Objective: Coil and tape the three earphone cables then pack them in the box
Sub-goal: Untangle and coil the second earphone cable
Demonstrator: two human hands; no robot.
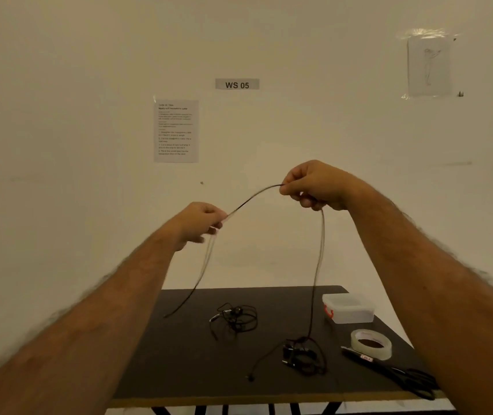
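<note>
Both hands are raised above the dark table (179, 369) and pinch one black earphone cable (254, 194), which arches between them. My left hand (200, 220) pinches it lower left; a blurred end hangs from it toward the table. My right hand (314, 184) pinches it higher right; from there the cable drops to a tangle of earphone cable (302, 354) on the table. A second tangled earphone cable (234, 319) lies at the table's middle. A clear plastic box (348, 308) with a red latch stands at the back right, lid on.
A roll of clear tape (371, 344) lies right of the tangles. Black scissors (416, 381) and a pen-like tool (359, 356) lie near the table's right front edge. Behind is a white wall with an instruction sheet (176, 131).
</note>
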